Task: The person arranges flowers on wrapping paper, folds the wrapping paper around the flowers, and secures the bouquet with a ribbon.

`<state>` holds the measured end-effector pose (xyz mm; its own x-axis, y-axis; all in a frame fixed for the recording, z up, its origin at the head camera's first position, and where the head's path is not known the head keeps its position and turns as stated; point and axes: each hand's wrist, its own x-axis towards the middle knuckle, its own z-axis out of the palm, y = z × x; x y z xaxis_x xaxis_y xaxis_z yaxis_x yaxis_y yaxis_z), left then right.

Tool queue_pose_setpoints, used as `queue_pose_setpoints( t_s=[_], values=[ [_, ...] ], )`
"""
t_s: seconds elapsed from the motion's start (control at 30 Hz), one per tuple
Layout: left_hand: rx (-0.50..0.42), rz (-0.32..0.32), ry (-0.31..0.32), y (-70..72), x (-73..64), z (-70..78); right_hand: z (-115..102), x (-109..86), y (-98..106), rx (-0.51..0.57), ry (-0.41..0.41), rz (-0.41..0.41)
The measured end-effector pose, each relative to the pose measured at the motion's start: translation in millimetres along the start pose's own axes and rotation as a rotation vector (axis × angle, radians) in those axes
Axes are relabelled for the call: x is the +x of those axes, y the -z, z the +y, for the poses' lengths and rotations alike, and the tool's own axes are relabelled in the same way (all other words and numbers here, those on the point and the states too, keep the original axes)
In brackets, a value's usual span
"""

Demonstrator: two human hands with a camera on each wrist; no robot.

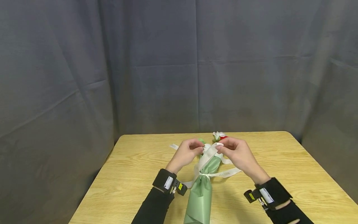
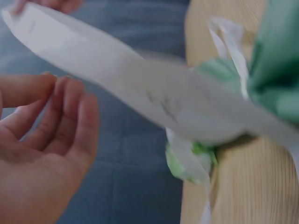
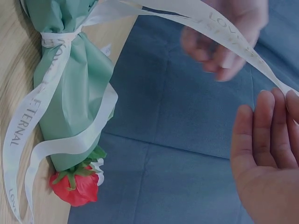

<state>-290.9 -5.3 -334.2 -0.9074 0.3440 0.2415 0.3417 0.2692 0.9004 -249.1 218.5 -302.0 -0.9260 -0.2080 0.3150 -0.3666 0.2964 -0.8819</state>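
A bouquet in green wrapping paper (image 1: 199,199) lies on the table, tied at its waist with white ribbon. My right hand (image 1: 237,154) is raised over the flower end and pinches a length of that ribbon (image 3: 233,39) between thumb and fingertips, which draws it up from the knot (image 3: 58,39). Beside the stretched ribbon is my left hand (image 1: 186,154), its fingers loosely bent, thumb near the fingertips, with nothing between them in the left wrist view. Printed letters show on the ribbon. A red rose (image 3: 77,184) and a white flower (image 1: 218,135) stick out of the paper.
Loose ribbon tails (image 3: 21,123) trail over the wrapping and the wooden table (image 1: 139,174). A pale green flower (image 2: 182,163) shows near the table's far edge. Grey cloth (image 1: 162,77) hangs behind and at both sides. Each wrist wears a black strap with a small camera.
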Motion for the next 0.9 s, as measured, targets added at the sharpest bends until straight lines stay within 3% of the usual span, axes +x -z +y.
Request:
queue_pose_setpoints(
  t_s=[0.2,0.4,0.6,0.9],
  values=[
    [0.224,-0.033,0.087,0.8,10.0,-18.2,1.8,-4.1,2.8,-0.016,0.002,0.011],
    [0.338,-0.069,0.134,0.6,15.1,-29.9,2.2,-6.9,3.3,-0.015,0.002,0.029],
    [0.403,-0.147,0.169,4.5,15.2,-43.4,1.4,-12.1,2.3,-0.017,-0.004,0.042],
    [0.424,-0.196,0.234,4.4,12.6,-59.8,1.2,-18.8,0.1,0.002,-0.016,0.035]
  ],
)
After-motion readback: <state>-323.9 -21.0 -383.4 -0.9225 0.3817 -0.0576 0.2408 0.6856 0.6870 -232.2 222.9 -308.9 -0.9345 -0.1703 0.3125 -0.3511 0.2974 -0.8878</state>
